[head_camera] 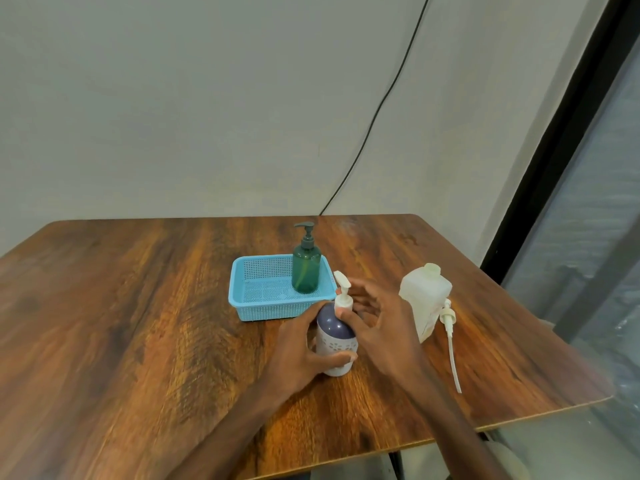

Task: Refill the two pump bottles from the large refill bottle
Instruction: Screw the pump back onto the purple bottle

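A white and purple pump bottle (pixel 334 336) stands on the wooden table (pixel 138 306), its white pump head (pixel 343 289) in place. My left hand (pixel 299 351) is wrapped around its body. My right hand (pixel 377 323) has thumb and fingertips at the pump's collar, the other fingers spread. A green pump bottle (pixel 306 268) stands upright in the right end of a blue basket (pixel 256 306). To the right, the large translucent refill bottle (pixel 424 296) stands with its neck uncovered. Its detached white pump with a long tube (pixel 452 344) lies on the table beside it.
The table's right edge runs close behind the refill bottle, with a window and dark frame (pixel 540 188) beyond it. A black cable (pixel 381 102) hangs down the wall behind the table.
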`<state>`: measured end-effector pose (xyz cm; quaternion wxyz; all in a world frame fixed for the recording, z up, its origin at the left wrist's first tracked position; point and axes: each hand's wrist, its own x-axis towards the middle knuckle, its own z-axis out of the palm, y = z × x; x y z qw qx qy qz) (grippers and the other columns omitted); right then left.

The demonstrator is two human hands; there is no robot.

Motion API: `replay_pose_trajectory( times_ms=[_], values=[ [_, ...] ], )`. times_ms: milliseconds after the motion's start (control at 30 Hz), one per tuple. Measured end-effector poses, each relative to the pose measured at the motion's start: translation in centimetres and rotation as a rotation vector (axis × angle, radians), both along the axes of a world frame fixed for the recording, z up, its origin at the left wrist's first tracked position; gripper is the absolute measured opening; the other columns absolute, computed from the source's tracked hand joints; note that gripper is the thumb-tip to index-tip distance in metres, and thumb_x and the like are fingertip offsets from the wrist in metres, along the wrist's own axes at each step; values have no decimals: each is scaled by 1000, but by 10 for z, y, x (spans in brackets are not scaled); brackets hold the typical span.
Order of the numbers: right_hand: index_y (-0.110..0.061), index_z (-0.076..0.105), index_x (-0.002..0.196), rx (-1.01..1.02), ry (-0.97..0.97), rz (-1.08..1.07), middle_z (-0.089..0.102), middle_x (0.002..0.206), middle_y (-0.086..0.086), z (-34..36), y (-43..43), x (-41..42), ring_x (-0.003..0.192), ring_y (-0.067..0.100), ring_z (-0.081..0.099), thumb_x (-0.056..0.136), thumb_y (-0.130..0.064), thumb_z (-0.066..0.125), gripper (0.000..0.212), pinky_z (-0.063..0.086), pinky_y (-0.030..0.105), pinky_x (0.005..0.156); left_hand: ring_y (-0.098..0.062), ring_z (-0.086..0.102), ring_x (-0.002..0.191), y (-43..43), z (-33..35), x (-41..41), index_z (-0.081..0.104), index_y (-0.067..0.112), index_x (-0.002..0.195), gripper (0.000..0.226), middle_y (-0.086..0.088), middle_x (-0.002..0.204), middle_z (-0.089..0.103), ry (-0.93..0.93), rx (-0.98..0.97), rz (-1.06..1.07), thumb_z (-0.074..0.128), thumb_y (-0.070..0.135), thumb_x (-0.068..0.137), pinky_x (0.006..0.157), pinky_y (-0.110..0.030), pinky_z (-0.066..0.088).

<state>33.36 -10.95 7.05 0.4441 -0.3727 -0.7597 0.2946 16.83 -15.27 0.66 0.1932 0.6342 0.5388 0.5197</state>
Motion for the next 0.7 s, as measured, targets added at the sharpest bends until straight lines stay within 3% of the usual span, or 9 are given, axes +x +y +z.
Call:
replay_pose_trajectory(
  times_ms=[100,233,333,433,533,633,700],
  values=[
    [-41,63,126,36,1,-40,67,114,-28,-4,1,0,106,-7,66,87,-30,80,44,55,12,85,9,60,123,-1,0,0,63,23,140,82,24,133,66,-8,-5,-8,100,33,68,97,-6,45],
    [-50,61,118,81,-44,-126,59,106,-38,-8,2,-2,102,-6,64,84,-47,79,39,53,11,85,12,58,125,-2,3,2,59,33,138,81,38,133,61,-25,-4,-20,99,35,68,97,-5,45],
    [-40,68,111,113,-48,-123,63,101,-30,-12,7,-5,96,-5,65,81,-56,79,35,58,13,78,14,54,128,-3,5,2,55,39,139,82,44,135,56,-25,-1,-24,98,38,69,98,-3,42],
    [-35,69,109,78,-43,-148,65,101,-24,-12,10,-8,92,-2,65,76,-64,77,45,59,15,77,15,52,129,-5,11,3,50,48,138,81,46,135,54,-3,-47,-54,96,42,72,100,-3,42],
    [-46,58,109,58,-43,-118,61,101,-31,-14,8,-8,100,-9,60,69,-72,76,51,52,5,74,6,54,134,-8,19,-5,47,44,147,86,31,144,57,47,-152,-139,91,58,74,111,-24,48],
    [-61,44,116,-19,-59,-39,53,112,-46,-20,5,0,111,-19,51,62,-80,76,66,45,-3,76,1,39,148,-12,31,-28,28,41,162,119,24,162,40,203,-250,-38,75,90,63,122,-38,40],
    [-67,42,117,-89,-58,16,51,116,-50,-26,4,3,112,-22,51,60,-82,77,69,48,-1,75,2,49,138,-13,44,-36,40,46,155,111,28,150,50,142,-228,17,70,96,60,115,-37,48]
  ],
)
